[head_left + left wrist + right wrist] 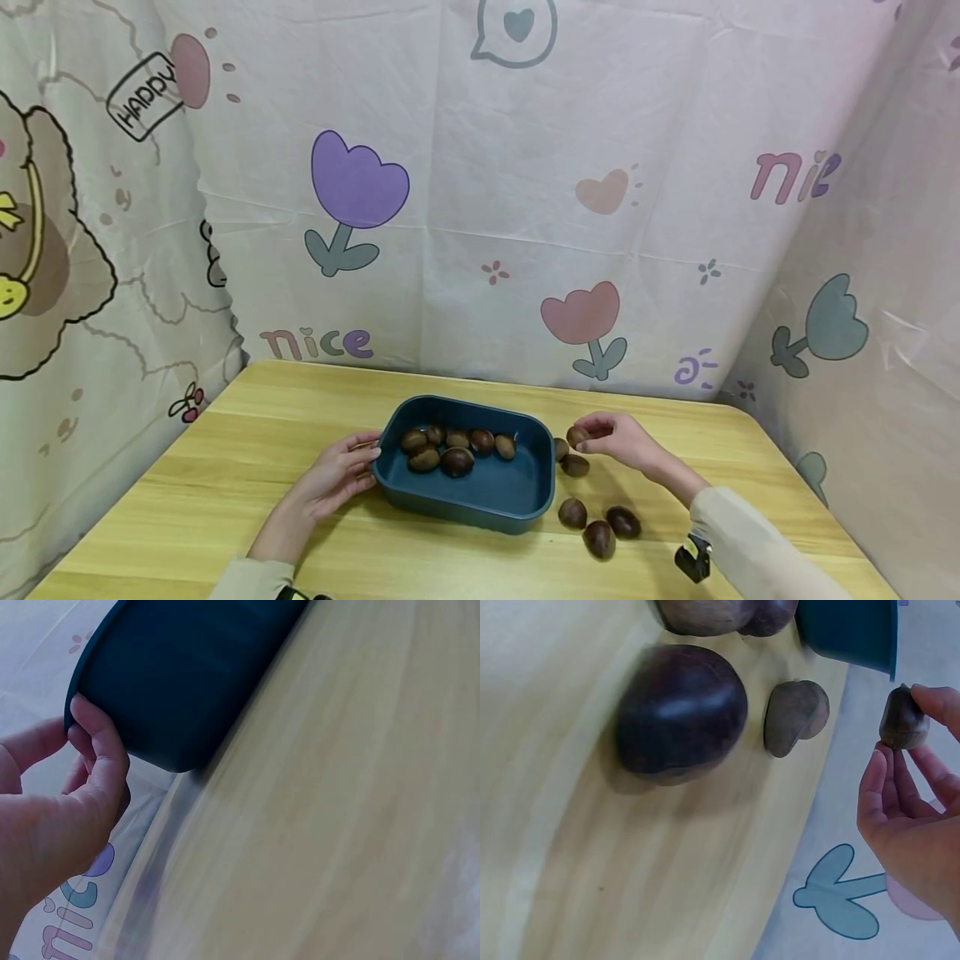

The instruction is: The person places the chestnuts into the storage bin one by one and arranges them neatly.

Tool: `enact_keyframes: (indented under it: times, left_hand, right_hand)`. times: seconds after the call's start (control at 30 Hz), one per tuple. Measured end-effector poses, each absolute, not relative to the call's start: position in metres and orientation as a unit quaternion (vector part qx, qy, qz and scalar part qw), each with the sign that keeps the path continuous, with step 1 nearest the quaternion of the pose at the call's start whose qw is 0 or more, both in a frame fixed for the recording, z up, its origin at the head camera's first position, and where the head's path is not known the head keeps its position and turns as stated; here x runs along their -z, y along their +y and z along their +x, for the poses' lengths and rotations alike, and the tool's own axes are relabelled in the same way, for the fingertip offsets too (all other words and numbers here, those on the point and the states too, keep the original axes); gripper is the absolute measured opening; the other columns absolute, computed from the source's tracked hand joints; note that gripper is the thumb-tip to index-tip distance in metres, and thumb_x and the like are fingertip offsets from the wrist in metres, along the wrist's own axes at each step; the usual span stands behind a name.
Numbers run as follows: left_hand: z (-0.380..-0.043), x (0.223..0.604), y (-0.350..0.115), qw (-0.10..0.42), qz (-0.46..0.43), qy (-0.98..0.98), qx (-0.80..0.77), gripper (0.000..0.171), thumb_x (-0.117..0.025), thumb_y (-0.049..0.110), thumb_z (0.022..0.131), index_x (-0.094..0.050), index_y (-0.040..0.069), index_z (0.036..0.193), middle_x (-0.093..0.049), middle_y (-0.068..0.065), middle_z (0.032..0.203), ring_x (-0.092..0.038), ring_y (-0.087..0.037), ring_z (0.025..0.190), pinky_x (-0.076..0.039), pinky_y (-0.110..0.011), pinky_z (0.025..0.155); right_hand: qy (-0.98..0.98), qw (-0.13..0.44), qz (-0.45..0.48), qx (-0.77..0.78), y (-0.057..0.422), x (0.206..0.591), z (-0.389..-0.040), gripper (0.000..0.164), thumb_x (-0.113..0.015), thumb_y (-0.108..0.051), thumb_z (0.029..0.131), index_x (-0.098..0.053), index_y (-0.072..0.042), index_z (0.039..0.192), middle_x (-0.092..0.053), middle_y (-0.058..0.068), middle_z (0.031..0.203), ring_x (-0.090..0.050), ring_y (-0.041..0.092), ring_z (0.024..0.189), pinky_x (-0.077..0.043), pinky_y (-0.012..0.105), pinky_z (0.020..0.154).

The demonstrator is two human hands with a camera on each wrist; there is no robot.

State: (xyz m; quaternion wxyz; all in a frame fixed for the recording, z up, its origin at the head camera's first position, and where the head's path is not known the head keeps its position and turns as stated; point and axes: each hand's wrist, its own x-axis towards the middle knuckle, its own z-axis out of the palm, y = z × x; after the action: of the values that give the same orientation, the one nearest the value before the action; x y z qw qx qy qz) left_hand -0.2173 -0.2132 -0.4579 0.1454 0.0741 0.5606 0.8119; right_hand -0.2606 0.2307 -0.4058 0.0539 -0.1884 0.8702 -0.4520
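A dark blue rectangular box point(480, 508) sits in the middle of the table with several brown chestnuts point(457, 461) gathered towards its left and back. At the box's left end my left hand point(341, 475) pinches the rim between thumb and fingers, as the left wrist view also shows. My right hand point(618, 437) pinches one chestnut point(904, 720) between thumb and fingertips, held above the table just beyond the box's right end. Below it, two chestnuts point(575, 465) lie close to the box wall. Three more chestnuts point(600, 540) rest nearer the front right.
The wooden table point(225, 467) carries the box and the loose chestnuts. A patterned cloth point(480, 192) with flowers and lettering hangs behind the table and along both sides.
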Motion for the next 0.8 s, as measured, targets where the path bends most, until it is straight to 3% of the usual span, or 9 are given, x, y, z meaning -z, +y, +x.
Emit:
enact_keyframes:
  times: [0.5,0.8]
  left_hand:
    - [-0.214,0.459,-0.214,0.139,0.071,0.567,-0.809,0.026,-0.052,0.008,0.099,-0.048,0.002,0.124,-0.06,-0.005,0.107,-0.058,-0.013,0.091,-0.05,-0.027,0.077]
    - [-0.215,0.459,-0.213,0.14,0.087,0.561,-0.811,0.024,-0.05,0.007,0.1,-0.05,0.004,0.124,-0.06,-0.005,0.109,-0.058,-0.013,0.092,-0.05,-0.027,0.077]
  right_hand:
    - [0.89,0.079,-0.258,0.366,0.188,0.374,-0.278,0.034,-0.076,-0.018,0.081,-0.068,-0.003,0.11,-0.068,0.003,0.099,-0.06,0.019,0.087,-0.051,0.034,0.077]
    - [0.878,0.139,-0.313,0.334,0.159,0.372,-0.287,0.03,-0.078,-0.012,0.081,-0.07,-0.004,0.11,-0.069,0.0,0.096,-0.062,0.014,0.084,-0.052,0.03,0.076]
